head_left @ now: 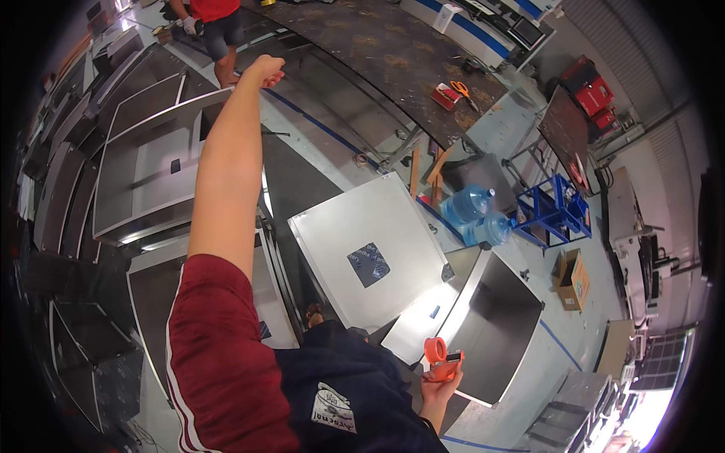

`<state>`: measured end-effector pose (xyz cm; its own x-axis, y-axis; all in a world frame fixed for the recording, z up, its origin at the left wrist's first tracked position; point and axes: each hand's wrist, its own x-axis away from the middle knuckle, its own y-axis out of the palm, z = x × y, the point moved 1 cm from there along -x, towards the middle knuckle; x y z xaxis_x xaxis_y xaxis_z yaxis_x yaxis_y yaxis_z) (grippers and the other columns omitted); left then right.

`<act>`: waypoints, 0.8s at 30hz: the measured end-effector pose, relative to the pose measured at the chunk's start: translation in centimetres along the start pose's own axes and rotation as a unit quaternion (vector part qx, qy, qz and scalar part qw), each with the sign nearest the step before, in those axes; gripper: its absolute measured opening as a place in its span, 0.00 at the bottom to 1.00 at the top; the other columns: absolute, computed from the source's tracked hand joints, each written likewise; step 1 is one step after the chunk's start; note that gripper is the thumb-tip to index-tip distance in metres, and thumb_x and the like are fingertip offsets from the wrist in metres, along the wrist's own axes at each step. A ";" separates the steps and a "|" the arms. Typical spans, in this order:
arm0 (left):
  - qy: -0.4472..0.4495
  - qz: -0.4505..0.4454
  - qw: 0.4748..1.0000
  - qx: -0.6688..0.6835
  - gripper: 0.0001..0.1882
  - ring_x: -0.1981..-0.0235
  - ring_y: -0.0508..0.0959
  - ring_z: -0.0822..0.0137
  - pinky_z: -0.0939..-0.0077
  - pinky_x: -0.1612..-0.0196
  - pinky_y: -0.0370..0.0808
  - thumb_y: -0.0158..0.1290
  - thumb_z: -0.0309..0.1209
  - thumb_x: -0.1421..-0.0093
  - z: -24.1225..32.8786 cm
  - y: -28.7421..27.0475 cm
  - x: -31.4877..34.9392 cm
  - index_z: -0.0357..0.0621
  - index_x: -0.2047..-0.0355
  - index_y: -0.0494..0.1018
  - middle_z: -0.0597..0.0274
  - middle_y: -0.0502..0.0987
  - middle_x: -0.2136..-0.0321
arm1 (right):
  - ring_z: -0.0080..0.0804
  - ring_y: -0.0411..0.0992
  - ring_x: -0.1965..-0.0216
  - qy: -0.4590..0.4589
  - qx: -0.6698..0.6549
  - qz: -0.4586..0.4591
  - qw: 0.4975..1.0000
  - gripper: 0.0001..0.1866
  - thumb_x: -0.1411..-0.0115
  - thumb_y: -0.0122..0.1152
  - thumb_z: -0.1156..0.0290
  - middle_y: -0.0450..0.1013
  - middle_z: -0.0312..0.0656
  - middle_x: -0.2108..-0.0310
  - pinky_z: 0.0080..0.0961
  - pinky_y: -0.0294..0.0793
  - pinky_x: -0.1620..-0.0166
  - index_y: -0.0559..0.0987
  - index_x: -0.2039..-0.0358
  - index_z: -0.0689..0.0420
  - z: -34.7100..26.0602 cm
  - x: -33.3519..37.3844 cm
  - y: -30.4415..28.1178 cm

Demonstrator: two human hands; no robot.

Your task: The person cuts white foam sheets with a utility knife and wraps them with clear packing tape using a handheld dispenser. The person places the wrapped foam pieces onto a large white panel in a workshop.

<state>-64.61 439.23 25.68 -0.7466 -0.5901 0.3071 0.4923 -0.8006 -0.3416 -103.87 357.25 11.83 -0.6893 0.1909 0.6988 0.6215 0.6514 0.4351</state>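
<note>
My left arm reaches far out to the upper left, and my left hand (pixel 267 71) is closed with its fingers curled. Whether anything is inside that hand cannot be made out. Low on the right, my right hand (pixel 439 389) grips an orange tape dispenser (pixel 444 365) near my body. In front of me lies a silvery metal panel box (pixel 355 226) with a dark square sticker (pixel 368 264) on its face. An open metal box (pixel 498 325) stands just beyond the dispenser. Below my left arm is another open metal cabinet (pixel 155 162).
A person in red (pixel 215 23) stands at the far left, wearing a glove. A dark worktable (pixel 362 45) carries orange scissors (pixel 462 92). Blue water bottles (pixel 468 204), a blue rack (pixel 555 211) and a cardboard box (pixel 570 279) stand to the right. More metal cabinets (pixel 64 196) line the left.
</note>
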 end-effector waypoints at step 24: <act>0.018 0.153 0.963 0.223 0.43 0.59 0.77 0.63 0.65 0.63 0.80 0.59 0.63 0.42 -1.4 5.1 -7.9 0.31 0.46 0.72 0.52 0.75 0.53 | 0.28 0.67 0.74 -0.025 -0.030 0.084 0.996 0.24 0.39 0.56 0.42 0.77 0.35 0.61 0.25 0.60 0.71 0.76 0.50 0.44 1.1 3.9 -0.2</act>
<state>-56.82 439.92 20.25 -0.5471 -0.8081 0.2181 0.8288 -0.5595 0.0058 -107.10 358.70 13.79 -0.5906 0.3306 0.7361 0.7495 0.5629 0.3485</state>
